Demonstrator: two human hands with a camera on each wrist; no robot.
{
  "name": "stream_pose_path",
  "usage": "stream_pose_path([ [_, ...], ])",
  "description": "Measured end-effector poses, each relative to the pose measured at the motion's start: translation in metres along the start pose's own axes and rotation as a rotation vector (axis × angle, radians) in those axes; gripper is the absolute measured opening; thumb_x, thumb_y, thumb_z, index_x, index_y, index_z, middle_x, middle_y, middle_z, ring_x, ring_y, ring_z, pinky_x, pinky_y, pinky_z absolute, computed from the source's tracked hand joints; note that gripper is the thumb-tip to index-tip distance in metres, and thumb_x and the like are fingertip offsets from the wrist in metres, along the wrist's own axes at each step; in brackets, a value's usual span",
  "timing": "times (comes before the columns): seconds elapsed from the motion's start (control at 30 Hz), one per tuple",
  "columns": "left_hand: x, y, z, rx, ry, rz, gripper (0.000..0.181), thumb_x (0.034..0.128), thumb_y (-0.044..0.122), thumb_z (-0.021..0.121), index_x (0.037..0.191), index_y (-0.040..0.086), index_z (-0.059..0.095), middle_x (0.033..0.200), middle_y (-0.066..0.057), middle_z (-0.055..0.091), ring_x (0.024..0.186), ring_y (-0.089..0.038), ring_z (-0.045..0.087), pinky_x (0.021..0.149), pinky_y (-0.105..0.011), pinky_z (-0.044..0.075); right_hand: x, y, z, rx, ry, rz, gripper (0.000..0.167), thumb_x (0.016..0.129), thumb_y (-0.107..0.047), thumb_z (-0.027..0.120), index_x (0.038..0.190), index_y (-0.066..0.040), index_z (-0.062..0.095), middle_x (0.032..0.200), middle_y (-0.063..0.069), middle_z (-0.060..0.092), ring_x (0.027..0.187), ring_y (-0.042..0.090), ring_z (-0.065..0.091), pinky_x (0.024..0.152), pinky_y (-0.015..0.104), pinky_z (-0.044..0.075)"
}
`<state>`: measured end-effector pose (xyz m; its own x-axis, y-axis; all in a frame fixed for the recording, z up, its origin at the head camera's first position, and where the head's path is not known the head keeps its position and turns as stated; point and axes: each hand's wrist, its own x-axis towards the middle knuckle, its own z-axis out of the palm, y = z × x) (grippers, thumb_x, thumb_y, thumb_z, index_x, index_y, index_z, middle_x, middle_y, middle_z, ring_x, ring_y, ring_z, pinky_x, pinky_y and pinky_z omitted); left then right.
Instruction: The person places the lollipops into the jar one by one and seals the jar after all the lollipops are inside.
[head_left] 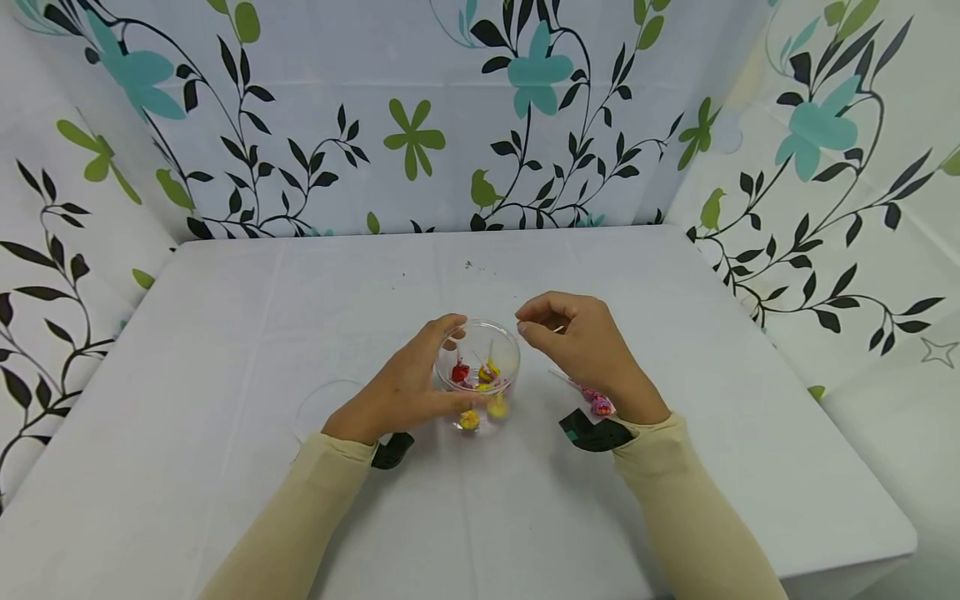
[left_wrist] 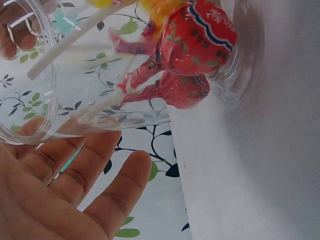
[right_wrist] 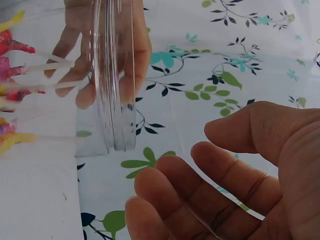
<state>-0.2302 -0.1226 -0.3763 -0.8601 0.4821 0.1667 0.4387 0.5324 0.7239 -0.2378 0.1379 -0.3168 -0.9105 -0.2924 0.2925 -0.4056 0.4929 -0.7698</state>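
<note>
The left grip (head_left: 405, 385), a bare hand, is clamped on a clear jar (head_left: 491, 425), with the thumb across its near side and the fingers round the far side. The jar is upright near the middle of the desk (head_left: 202, 400). Inside it are several wrapped lollipops, among them a red lollipop (head_left: 460, 372) and a yellow lollipop (head_left: 469, 419); in the left wrist view, 2 red wrappers lie toward the jar's base, while in the right wrist view the white sticks (right_wrist: 50, 67) point toward the mouth.

The right grip (head_left: 581, 342) is beside the jar's rim, apart from it and holding nothing, its fingers loosely bent; the right wrist view shows the thumb apart from the fingertips. Under the right wrist, 1 pink lollipop (head_left: 600, 405) lies on the desk, its stick slanting toward the jar. Leaf-patterned fabric (head_left: 322, 100) hangs behind the desk.
</note>
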Motion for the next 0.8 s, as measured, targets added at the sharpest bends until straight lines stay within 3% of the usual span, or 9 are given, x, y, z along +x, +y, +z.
stream_pose_path([
  [0.2,0.001,0.001,0.002,-0.003,-0.009,-0.01,0.1,0.0834,0.047,0.087,0.16,0.022,0.028,0.151,-0.006,0.049,0.136,-0.031,0.053,0.109,-0.056,0.046,-0.005,0.017,-0.011,-0.056,0.016,0.059,0.012,0.096,-0.011,0.069,0.105,-0.009,0.078,0.101,0.006,0.077,0.087,0.022,0.068,0.07,0.037,0.054],
  [0.47,0.0,0.0,-0.001,0.019,-0.007,-0.001,0.1,0.0836,0.045,0.087,0.16,0.017,0.028,0.151,-0.006,0.049,0.136,-0.029,0.053,0.108,-0.056,0.046,-0.012,0.048,-0.028,-0.138,-0.021,0.213,0.017,0.096,-0.014,0.067,0.109,-0.009,0.076,0.103,0.009,0.073,0.083,0.027,0.066,0.069,0.036,0.053],
  [0.6,0.0,0.0,-0.002,0.022,-0.005,-0.009,0.1,0.0837,0.044,0.087,0.16,0.017,0.028,0.152,-0.006,0.049,0.135,-0.025,0.053,0.107,-0.056,0.046,-0.014,0.062,-0.034,-0.217,-0.117,0.287,0.021,0.096,-0.018,0.067,0.112,-0.007,0.075,0.105,0.009,0.071,0.089,0.027,0.064,0.071,0.036,0.052],
  [0.8,0.0,0.002,0.0,0.007,-0.016,-0.023,0.101,0.0836,0.045,0.087,0.161,0.017,0.028,0.152,-0.003,0.048,0.136,-0.023,0.052,0.108,-0.056,0.046,-0.019,0.077,-0.036,-0.296,-0.324,0.418,0.023,0.093,-0.021,0.073,0.111,-0.006,0.075,0.103,0.008,0.07,0.09,0.025,0.062,0.073,0.036,0.051],
])
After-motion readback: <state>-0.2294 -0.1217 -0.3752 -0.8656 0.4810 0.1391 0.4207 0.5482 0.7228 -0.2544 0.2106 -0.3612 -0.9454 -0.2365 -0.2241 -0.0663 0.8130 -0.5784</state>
